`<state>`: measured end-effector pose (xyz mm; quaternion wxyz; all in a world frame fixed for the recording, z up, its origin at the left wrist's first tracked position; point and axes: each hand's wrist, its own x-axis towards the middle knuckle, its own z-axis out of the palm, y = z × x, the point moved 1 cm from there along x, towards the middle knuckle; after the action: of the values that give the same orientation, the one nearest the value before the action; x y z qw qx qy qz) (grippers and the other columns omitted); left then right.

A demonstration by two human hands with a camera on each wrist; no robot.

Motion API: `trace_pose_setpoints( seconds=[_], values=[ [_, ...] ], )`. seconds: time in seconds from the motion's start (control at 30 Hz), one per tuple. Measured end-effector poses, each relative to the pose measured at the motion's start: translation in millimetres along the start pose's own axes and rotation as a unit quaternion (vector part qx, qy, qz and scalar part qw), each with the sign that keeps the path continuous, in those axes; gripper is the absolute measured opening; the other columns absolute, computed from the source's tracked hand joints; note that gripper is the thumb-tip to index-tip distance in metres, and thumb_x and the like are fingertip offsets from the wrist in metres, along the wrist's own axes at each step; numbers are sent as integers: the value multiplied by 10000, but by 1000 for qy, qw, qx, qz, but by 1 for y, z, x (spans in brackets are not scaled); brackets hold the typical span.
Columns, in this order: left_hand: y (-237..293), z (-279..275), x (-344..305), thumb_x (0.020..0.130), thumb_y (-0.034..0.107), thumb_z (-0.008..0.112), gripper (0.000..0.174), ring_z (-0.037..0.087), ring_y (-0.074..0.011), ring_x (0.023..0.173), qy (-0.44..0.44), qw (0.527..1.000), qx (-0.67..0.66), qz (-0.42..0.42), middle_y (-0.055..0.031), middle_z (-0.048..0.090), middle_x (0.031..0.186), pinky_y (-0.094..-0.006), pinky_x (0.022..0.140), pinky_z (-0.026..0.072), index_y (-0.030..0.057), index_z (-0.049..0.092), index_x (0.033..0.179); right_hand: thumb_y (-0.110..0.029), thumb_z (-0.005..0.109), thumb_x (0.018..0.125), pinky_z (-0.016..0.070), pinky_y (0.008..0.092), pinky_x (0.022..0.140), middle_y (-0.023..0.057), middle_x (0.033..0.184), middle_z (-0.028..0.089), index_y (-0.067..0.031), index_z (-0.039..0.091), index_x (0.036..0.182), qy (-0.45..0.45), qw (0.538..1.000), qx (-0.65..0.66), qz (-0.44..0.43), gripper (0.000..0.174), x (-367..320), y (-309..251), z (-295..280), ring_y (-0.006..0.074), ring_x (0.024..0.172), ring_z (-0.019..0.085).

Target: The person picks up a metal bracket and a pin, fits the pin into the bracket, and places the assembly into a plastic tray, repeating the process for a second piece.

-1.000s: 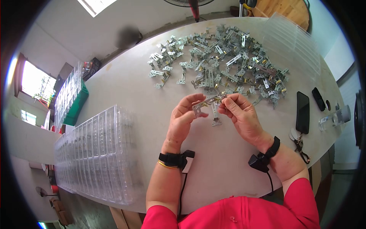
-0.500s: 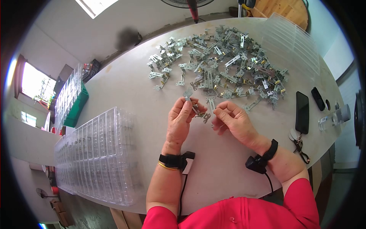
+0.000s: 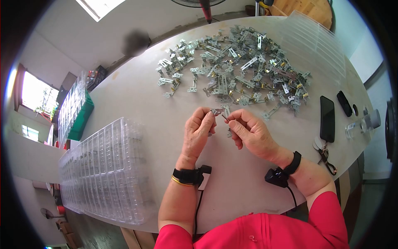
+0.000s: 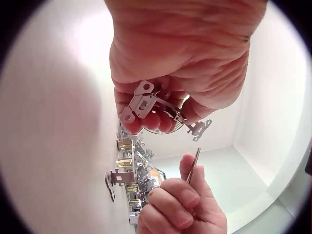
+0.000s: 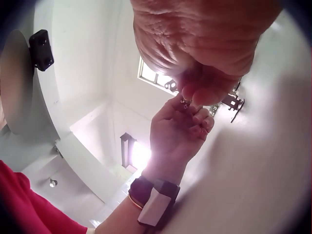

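My left hand (image 3: 209, 118) pinches a small folded metal bracket (image 3: 216, 111) just above the table. In the left wrist view the bracket (image 4: 145, 103) sits between the curled fingertips (image 4: 127, 113), with a second tab hanging out to the right. My right hand (image 3: 233, 123) pinches a thin metal pin (image 3: 224, 117) close beside the bracket. From the left wrist the pin (image 4: 193, 166) sticks up out of the right hand (image 4: 184, 181). In the right wrist view both hands meet around a small metal part (image 5: 185, 102). A loose bracket (image 3: 229, 133) lies on the table under the hands.
A large pile of metal brackets (image 3: 236, 68) covers the far table. Stacked clear plastic trays (image 3: 103, 166) stand at the left front, and more clear trays (image 3: 317, 41) at the far right. A phone (image 3: 327, 118), keys (image 3: 323, 152), a remote (image 3: 344, 103) and a bottle (image 3: 360, 124) lie at the right.
A second ago both hands held a long bracket stretched between them. The left hand now holds it folded alone, and the right hand pinches a thin pin.
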<state>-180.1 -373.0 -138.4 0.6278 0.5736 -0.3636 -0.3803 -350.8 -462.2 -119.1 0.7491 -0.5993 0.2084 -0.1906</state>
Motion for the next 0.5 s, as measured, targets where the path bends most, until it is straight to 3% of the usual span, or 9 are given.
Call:
trace_pose_setpoints(
  seconds=[0.1,0.23,0.5],
  values=[
    [1,3,-1,1010,181,546,172,521,-49,680,-4,999,30,9,25,576,791,-204,630,447,30,625,1027,-206,547,1027,466,226,522,-4,737,562,-58,573,1093,30,999,9,-21,165,1,1,2,65,591,530],
    [2,3,-1,1001,170,569,158,509,-45,685,11,994,107,23,29,578,801,-205,632,444,27,633,1016,-218,545,1025,479,217,553,-23,784,557,-66,573,1126,15,1000,-1,-10,184,0,-1,0,50,647,529],
    [1,8,0,958,99,637,99,468,-37,686,75,979,164,95,39,558,761,-209,620,426,3,633,980,-183,550,1021,469,229,523,0,740,567,-53,548,1123,27,1000,4,11,165,1,0,1,73,589,539]
  ],
)
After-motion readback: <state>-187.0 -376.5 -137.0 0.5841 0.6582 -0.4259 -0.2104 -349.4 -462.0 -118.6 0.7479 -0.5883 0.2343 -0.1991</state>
